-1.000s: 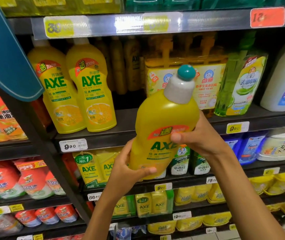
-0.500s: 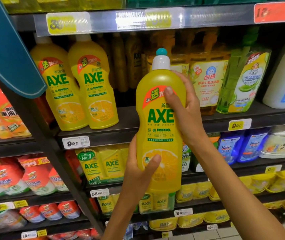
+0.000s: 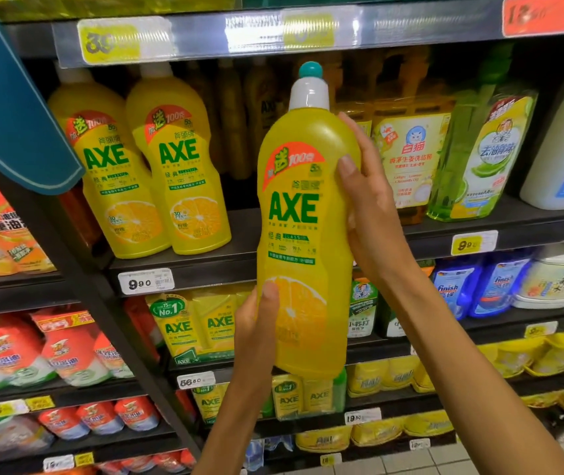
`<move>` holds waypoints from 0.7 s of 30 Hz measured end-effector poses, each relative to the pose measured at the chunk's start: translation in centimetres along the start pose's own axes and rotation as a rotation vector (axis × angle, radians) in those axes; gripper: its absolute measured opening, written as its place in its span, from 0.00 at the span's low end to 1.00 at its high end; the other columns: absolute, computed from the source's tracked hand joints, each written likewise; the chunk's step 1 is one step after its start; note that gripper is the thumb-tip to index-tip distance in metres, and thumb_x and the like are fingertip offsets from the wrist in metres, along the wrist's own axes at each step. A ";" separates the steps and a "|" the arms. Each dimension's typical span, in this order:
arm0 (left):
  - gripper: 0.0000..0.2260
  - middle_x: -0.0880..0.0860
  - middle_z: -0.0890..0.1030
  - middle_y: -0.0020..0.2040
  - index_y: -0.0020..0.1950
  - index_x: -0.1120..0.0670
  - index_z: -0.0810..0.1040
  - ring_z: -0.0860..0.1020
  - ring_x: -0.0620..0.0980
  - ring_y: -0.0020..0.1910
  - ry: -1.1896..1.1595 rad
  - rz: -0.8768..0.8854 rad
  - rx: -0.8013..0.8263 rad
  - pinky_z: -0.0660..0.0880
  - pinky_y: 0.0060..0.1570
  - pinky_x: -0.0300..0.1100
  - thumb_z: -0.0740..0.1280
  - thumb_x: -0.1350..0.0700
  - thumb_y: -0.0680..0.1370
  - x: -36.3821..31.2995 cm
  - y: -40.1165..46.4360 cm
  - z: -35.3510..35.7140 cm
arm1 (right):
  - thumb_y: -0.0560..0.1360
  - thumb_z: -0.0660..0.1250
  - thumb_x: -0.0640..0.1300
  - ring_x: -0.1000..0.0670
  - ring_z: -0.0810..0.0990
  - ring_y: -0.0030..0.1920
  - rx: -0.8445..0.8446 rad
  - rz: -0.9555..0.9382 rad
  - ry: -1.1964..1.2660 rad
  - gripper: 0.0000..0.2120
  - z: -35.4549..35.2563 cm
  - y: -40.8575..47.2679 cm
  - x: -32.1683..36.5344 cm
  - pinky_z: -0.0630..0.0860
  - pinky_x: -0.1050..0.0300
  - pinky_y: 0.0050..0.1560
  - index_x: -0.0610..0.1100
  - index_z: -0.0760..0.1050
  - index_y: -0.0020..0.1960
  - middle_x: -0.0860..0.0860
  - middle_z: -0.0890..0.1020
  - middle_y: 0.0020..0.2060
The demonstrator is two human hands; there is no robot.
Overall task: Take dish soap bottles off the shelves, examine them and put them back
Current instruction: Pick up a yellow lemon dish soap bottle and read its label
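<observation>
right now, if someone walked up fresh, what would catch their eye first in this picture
The big yellow dish soap bottle in the middle, held upright with its green AXE label facing the camera. The left hand grips it near the bottom and the right hand holds its upper right side. Behind it to the left, two matching yellow bottles stand side by side on the shelf.

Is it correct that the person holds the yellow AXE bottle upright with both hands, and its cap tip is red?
Not quite. The head view shows the cap tip is teal, not red. The rest holds: the yellow AXE bottle is upright, with the left hand low on it and the right hand on its side.
</observation>
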State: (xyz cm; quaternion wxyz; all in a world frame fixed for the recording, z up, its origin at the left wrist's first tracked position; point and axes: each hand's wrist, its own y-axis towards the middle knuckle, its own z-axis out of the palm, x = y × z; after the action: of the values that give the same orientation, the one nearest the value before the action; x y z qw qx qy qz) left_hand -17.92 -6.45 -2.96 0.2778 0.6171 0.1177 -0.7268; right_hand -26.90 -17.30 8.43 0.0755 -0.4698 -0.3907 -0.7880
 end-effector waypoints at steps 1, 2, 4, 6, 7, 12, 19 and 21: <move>0.20 0.47 0.86 0.43 0.44 0.38 0.83 0.84 0.45 0.43 -0.041 -0.063 0.065 0.80 0.40 0.41 0.62 0.27 0.64 -0.1 0.0 -0.1 | 0.73 0.70 0.55 0.45 0.78 0.62 0.015 0.079 0.035 0.29 0.1 0.1 -0.2 0.79 0.45 0.56 0.54 0.64 0.70 0.44 0.73 0.67; 0.21 0.48 0.86 0.46 0.46 0.37 0.83 0.84 0.47 0.46 -0.092 -0.124 0.143 0.80 0.42 0.44 0.61 0.28 0.64 -0.2 -0.1 -0.1 | 0.68 0.73 0.59 0.45 0.79 0.61 0.030 0.188 0.077 0.38 0.2 0.1 -0.5 0.80 0.47 0.54 0.51 0.62 0.73 0.44 0.75 0.66; 0.24 0.52 0.85 0.49 0.53 0.39 0.82 0.84 0.50 0.46 -0.200 -0.228 0.249 0.80 0.42 0.45 0.60 0.29 0.66 -0.6 -0.3 0.0 | 0.61 0.77 0.62 0.44 0.81 0.58 0.054 0.354 0.121 0.47 0.6 0.1 -0.9 0.81 0.48 0.51 0.48 0.62 0.74 0.43 0.78 0.62; 0.31 0.57 0.84 0.47 0.63 0.48 0.78 0.84 0.53 0.41 -0.286 -0.308 0.281 0.80 0.38 0.46 0.62 0.30 0.68 -0.6 -0.2 0.2 | 0.68 0.71 0.56 0.49 0.84 0.51 0.031 0.350 0.101 0.34 0.8 0.3 -1.2 0.81 0.53 0.45 0.48 0.67 0.71 0.46 0.81 0.55; 0.35 0.58 0.84 0.46 0.67 0.52 0.74 0.83 0.53 0.40 -0.309 -0.345 0.290 0.79 0.38 0.46 0.61 0.30 0.69 -0.6 -0.1 0.3 | 0.69 0.69 0.54 0.51 0.84 0.47 0.012 0.328 0.097 0.30 0.8 0.4 -1.2 0.81 0.55 0.43 0.49 0.68 0.69 0.47 0.81 0.52; 0.39 0.59 0.83 0.46 0.65 0.57 0.75 0.83 0.54 0.39 -0.366 -0.426 0.401 0.80 0.39 0.47 0.59 0.29 0.67 -0.6 0.9 0.6 | 0.69 0.69 0.54 0.54 0.84 0.46 -0.012 0.290 0.061 0.30 0.6 0.4 -1.5 0.80 0.57 0.40 0.52 0.67 0.70 0.49 0.81 0.54; 0.34 0.56 0.82 0.58 0.62 0.46 0.78 0.80 0.56 0.57 -0.308 -0.323 0.322 0.79 0.53 0.52 0.71 0.30 0.61 0.7 0.7 -0.2 | 0.64 0.75 0.59 0.41 0.80 0.59 0.035 0.421 0.341 0.36 -0.3 0.6 -2.0 0.78 0.44 0.57 0.46 0.72 0.66 0.40 0.79 0.61; 0.28 0.54 0.84 0.55 0.52 0.42 0.83 0.82 0.53 0.54 -0.245 -0.256 0.265 0.80 0.49 0.49 0.72 0.29 0.58 0.4 0.7 0.2 | 0.73 0.66 0.62 0.45 0.83 0.53 0.039 0.430 0.350 0.22 -0.7 1.0 -2.3 0.81 0.46 0.52 0.49 0.75 0.59 0.45 0.84 0.52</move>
State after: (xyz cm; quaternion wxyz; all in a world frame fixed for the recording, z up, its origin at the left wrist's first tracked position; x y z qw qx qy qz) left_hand -17.70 -7.22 -3.23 0.1119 0.5354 0.0640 -0.8347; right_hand -25.67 -19.01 6.98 0.3163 -0.3971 -0.2780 -0.8155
